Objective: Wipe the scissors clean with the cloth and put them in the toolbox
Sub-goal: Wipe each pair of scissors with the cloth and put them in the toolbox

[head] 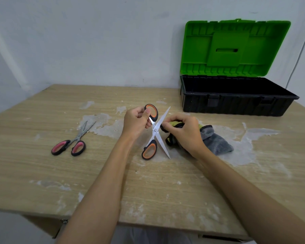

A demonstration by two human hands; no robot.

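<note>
Orange-handled scissors (155,132) gape between left hand (136,123) and cloth-gripping right hand (184,133).

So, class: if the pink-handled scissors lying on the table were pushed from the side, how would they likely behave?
The pink-handled scissors lie flat on the table, so they would probably slide or pivot, not roll. Metal blades suggest stiffness. The blades are slightly parted, so they might swing at the pivot.

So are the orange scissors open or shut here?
Open: the orange scissors have blades crossed in an X, handles apart, with the left hand holding the upper handle.
</note>
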